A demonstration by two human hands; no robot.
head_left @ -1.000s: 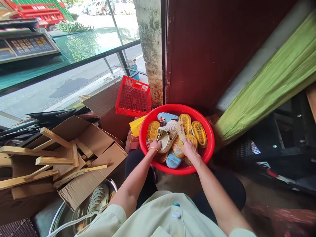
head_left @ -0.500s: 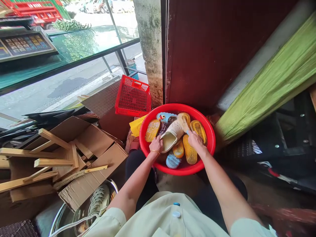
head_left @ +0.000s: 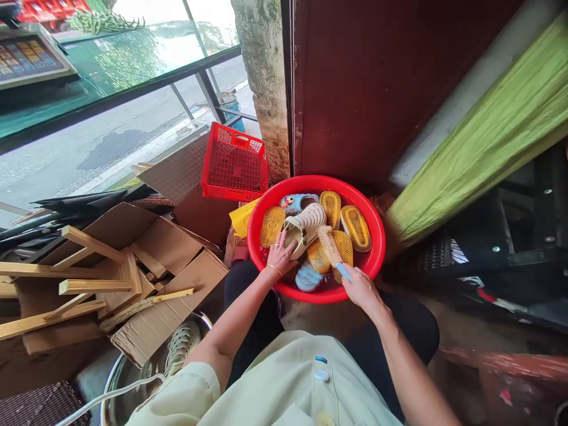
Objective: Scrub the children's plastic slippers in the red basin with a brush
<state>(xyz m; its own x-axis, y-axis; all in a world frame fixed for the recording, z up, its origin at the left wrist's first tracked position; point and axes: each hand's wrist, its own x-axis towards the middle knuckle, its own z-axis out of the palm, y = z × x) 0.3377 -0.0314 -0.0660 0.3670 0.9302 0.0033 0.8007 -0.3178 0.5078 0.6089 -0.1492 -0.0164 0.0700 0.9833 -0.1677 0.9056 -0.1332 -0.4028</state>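
Note:
My left hand (head_left: 281, 255) grips a cream-white clog (head_left: 313, 218) by its heel end, the fingers reaching into the foot opening. The clog's toe points up and to the right. My right hand (head_left: 360, 288) is closed round the blue handle of a scrub brush (head_left: 329, 244), whose pale bristle head lies just right of the clog. Under both is a red basin (head_left: 378, 236) of dark water. In it lie several yellow-soled shoes (head_left: 356, 228), a light-blue clog (head_left: 298, 203) with a cartoon figure, and another blue piece of footwear (head_left: 309, 277).
A red plastic crate (head_left: 235, 163) stands beyond the basin at left. Cardboard (head_left: 177, 284) and a wooden stool (head_left: 115, 278) are heaped on the left. Below them, a metal basin (head_left: 110, 384) holds another pale clog (head_left: 181, 346). A green curtain (head_left: 479, 130) hangs at right.
The clog has turned its opening, and my left fingers have shifted into it. My right hand has drawn the brush back off the toe, down toward me.

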